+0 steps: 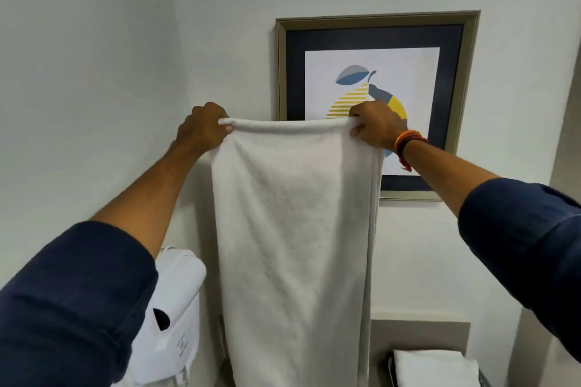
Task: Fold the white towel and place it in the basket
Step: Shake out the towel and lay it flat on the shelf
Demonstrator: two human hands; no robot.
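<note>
The white towel (292, 245) hangs lengthwise in front of me, doubled over, with its folded top edge stretched level. My left hand (202, 127) pinches the top left corner. My right hand (375, 127), with red and black bands on the wrist, pinches the top right corner. The towel's lower end runs out of the bottom of the frame. At the bottom right a dark basket (482, 378) shows only part of its rim, and a folded white towel (435, 367) lies in it.
A framed picture (456, 104) of a fruit hangs on the white wall behind the towel. A white wall-mounted dispenser (176, 308) sits at the lower left. A beige ledge (418, 334) runs along the wall above the basket.
</note>
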